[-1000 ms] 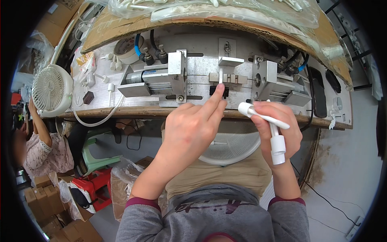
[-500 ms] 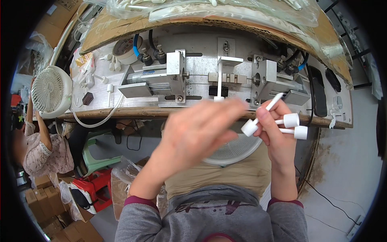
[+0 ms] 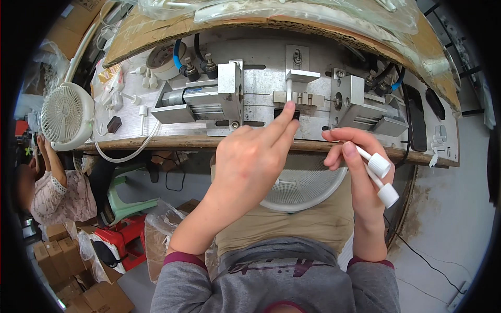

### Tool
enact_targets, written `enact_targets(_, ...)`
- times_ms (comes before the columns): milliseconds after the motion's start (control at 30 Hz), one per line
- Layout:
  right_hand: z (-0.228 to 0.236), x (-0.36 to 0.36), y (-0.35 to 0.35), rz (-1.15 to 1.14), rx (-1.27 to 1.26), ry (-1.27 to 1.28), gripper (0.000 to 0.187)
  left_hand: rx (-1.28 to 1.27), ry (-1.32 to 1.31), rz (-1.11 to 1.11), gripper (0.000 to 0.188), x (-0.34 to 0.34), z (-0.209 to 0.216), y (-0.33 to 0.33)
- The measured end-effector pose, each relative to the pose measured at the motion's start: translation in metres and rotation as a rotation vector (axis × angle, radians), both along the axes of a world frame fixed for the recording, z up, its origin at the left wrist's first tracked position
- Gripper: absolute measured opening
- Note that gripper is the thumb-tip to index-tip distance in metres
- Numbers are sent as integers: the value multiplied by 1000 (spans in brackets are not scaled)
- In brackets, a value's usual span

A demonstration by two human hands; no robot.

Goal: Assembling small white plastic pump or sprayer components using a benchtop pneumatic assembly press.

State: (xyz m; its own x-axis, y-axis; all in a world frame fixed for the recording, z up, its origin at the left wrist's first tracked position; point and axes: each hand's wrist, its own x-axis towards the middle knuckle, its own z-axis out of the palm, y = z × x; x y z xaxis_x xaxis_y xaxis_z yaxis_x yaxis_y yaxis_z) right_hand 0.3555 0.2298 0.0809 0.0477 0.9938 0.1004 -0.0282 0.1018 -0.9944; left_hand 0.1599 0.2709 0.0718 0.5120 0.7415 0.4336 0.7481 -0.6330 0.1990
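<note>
My left hand [image 3: 253, 156] reaches to the fixture at the middle of the bench, its fingers closed at the near end of a white plastic stem [image 3: 289, 87]. Those fingers hide whatever is at that end, and the thumb is out of sight. The stem lies across a small notched metal block [image 3: 308, 99], below a metal plate [image 3: 303, 76]. In my right hand [image 3: 362, 167] are two white capped stems; their ribbed round caps [image 3: 379, 165] stick out past the palm to the right. The index finger and thumb of that hand are apart.
Metal cylinder clamps flank the block, one at left [image 3: 203, 96] and one at right [image 3: 360, 104]. A white mesh basket [image 3: 308, 195] sits on my lap. Further left are a white fan [image 3: 68, 116] and a tape roll [image 3: 164, 60]. Cardboard [image 3: 156, 41] overhangs the back. Another person sits far left.
My left hand has moved forward from beside my right hand to the block. The right hand went from three capped stems to two, and its index finger and thumb have parted.
</note>
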Motion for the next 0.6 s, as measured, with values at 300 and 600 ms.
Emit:
enact_targets(300,-9,0,2,-145,493,-622,31,-69,-203,-41,35,0,-1,8)
enact_targets(600,-20,-7,13,-128,658,-676,46,-268,-643,-259,42,3,29,-27)
